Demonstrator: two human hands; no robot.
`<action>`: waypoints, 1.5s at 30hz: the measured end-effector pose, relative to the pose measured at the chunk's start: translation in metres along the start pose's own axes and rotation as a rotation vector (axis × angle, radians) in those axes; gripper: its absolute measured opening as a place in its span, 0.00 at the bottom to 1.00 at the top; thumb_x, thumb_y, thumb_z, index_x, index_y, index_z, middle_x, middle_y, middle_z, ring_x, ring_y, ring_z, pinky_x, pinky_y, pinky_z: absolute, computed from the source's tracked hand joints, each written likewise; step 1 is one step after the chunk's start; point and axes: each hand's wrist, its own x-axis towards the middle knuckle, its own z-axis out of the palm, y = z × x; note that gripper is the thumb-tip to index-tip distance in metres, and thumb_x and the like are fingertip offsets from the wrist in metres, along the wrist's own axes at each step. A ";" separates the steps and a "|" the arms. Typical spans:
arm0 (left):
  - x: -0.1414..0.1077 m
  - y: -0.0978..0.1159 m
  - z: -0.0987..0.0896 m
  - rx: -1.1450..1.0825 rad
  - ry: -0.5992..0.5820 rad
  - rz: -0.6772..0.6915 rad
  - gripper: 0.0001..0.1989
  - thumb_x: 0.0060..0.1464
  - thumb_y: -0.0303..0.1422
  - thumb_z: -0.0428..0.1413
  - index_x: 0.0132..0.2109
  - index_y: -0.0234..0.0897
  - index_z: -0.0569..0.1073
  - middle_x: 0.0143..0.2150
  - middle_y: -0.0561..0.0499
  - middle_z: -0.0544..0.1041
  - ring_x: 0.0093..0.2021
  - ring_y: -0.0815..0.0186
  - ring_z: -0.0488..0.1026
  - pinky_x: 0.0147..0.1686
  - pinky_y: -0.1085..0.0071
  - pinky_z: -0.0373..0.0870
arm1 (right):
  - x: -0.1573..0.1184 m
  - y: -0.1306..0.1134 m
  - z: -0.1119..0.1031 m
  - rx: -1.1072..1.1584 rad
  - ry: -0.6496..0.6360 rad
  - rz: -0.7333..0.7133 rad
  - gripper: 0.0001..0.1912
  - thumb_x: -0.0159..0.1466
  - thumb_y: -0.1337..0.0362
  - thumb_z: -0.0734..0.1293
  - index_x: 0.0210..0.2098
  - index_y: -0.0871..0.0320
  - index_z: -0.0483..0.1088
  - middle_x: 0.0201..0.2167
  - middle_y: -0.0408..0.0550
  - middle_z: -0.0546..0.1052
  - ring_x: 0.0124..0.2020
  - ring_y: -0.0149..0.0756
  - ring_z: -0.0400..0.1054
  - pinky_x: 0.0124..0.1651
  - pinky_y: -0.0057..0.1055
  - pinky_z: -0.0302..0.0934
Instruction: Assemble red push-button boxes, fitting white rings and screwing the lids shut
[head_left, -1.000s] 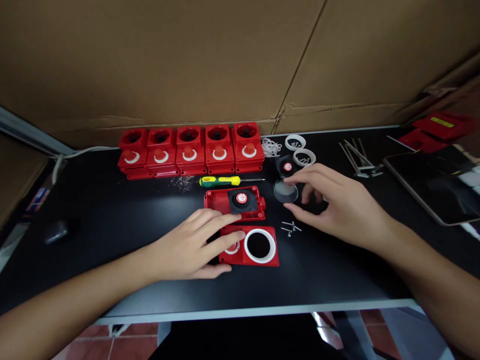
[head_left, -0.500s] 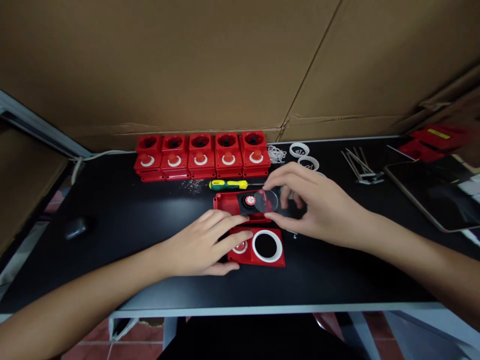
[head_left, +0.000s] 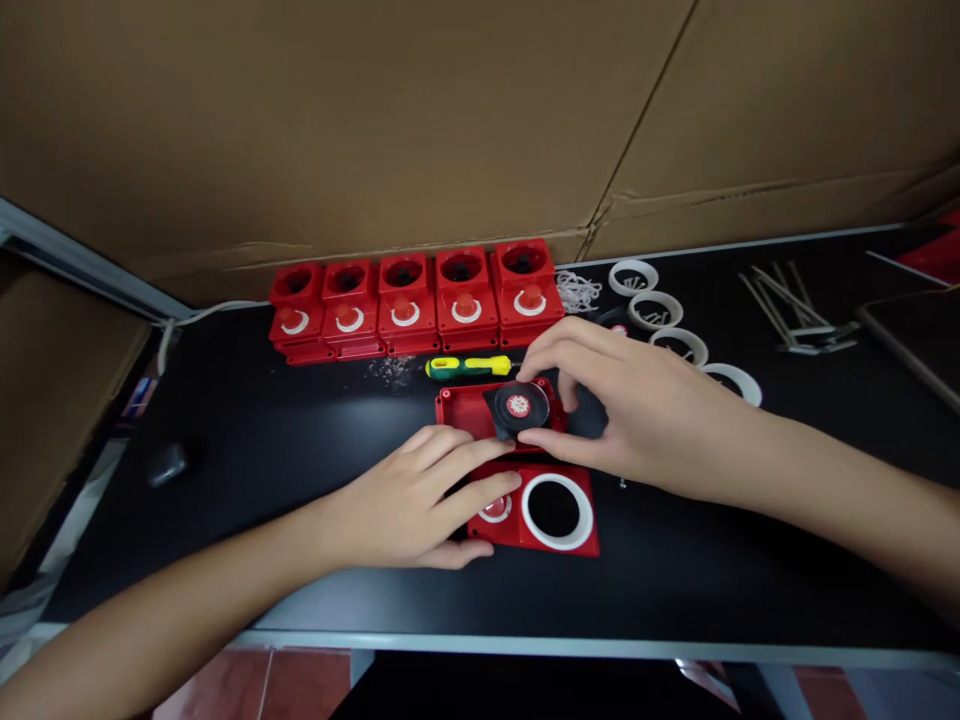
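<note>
A clear round disc (head_left: 537,404) is pinched at its edge between the thumb and fingertips of my right hand (head_left: 637,405). The disc lies over a black round part (head_left: 517,406) with a red and white centre, which sits at the right of an open red housing (head_left: 466,408). My left hand (head_left: 424,495) is spread, one fingertip at the black part's lower edge and others over a red cover (head_left: 504,533). The cover, nearer me, has a white ring (head_left: 589,512) round a dark opening and a small red dome, partly behind my fingers.
Several assembled red units (head_left: 405,300) line the back. A yellow and green screwdriver (head_left: 469,367) lies before them. White rings (head_left: 655,311), some with screws inside, metal rods (head_left: 795,305) and a dark tablet (head_left: 919,335) are at right. A black mouse (head_left: 166,464) is at left.
My right hand has brought the clear disc left, over the black round part. My left hand stays spread by the housing. The camera view has shifted, with more white rings showing.
</note>
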 end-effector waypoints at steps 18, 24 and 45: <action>0.002 0.001 -0.004 -0.008 -0.022 -0.019 0.24 0.78 0.45 0.58 0.69 0.32 0.72 0.62 0.31 0.81 0.59 0.46 0.77 0.61 0.49 0.78 | -0.002 0.000 0.002 -0.122 0.044 -0.093 0.22 0.69 0.52 0.79 0.52 0.59 0.73 0.50 0.44 0.78 0.33 0.24 0.71 0.35 0.30 0.60; 0.002 0.001 -0.004 -0.005 -0.013 -0.008 0.22 0.79 0.44 0.55 0.67 0.31 0.73 0.62 0.32 0.81 0.58 0.46 0.76 0.60 0.50 0.78 | -0.002 0.000 -0.001 -0.141 0.046 -0.079 0.25 0.70 0.47 0.77 0.53 0.60 0.72 0.50 0.47 0.78 0.34 0.28 0.72 0.38 0.33 0.64; -0.003 0.006 -0.003 -0.009 -0.010 -0.022 0.23 0.64 0.47 0.68 0.54 0.34 0.76 0.68 0.27 0.79 0.61 0.41 0.77 0.59 0.43 0.81 | -0.045 0.037 -0.037 -0.330 0.377 -0.051 0.13 0.70 0.76 0.62 0.34 0.55 0.73 0.34 0.41 0.82 0.33 0.32 0.77 0.38 0.37 0.70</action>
